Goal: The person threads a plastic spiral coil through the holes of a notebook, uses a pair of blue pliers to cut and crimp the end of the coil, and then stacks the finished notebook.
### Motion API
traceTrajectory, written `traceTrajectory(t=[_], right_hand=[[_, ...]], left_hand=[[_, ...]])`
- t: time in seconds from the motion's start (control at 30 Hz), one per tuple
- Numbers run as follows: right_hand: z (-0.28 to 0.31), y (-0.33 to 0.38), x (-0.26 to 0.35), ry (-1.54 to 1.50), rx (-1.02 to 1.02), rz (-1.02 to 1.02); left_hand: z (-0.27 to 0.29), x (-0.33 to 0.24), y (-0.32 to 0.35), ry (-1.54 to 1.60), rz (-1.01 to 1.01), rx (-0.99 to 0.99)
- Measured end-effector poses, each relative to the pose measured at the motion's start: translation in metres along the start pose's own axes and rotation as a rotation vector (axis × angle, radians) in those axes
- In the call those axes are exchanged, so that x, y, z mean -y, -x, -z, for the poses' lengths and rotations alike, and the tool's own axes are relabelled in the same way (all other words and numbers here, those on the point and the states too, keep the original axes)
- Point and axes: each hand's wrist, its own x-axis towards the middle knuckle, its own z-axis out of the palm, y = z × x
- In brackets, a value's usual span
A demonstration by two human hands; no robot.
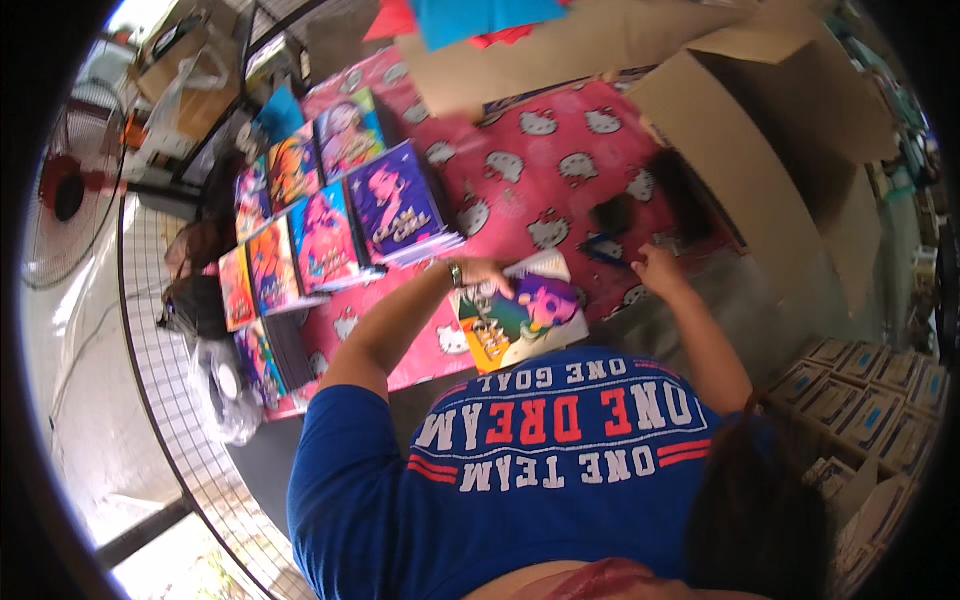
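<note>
A notebook with a colourful illustrated cover (540,315) lies at the table's near edge, close against my blue shirt. My left hand (487,274) rests on its upper left part, fingers stretched out over the cover. To the right of the notebook, my right hand (657,270) is raised a little over the table with its fingers curled together; whatever they hold, if anything, is too small to make out. Just left of that hand lies a small blue object (604,249), its kind unclear. A dark object (613,213) sits behind it.
Several stacks of illustrated notebooks (398,205) stand at the left on the pink cat-patterned tablecloth (505,165). An opened cardboard box (740,150) is at the right. Several small packed boxes (865,390) sit lower right. A fan (68,190) stands far left beside a wire mesh (165,380).
</note>
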Motion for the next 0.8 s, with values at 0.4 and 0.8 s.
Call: traceTrajectory(t=[0.4,0.8], right_hand=[[0.398,-0.071,-0.098,-0.291,-0.378,-0.095],[0.288,-0.22,-0.279,-0.583,0.307,-0.666]], left_hand=[[0.021,-0.033,-0.015,-0.065,0.272,-0.135],[-0.101,-0.341,-0.065,-0.891,-0.467,-0.791]])
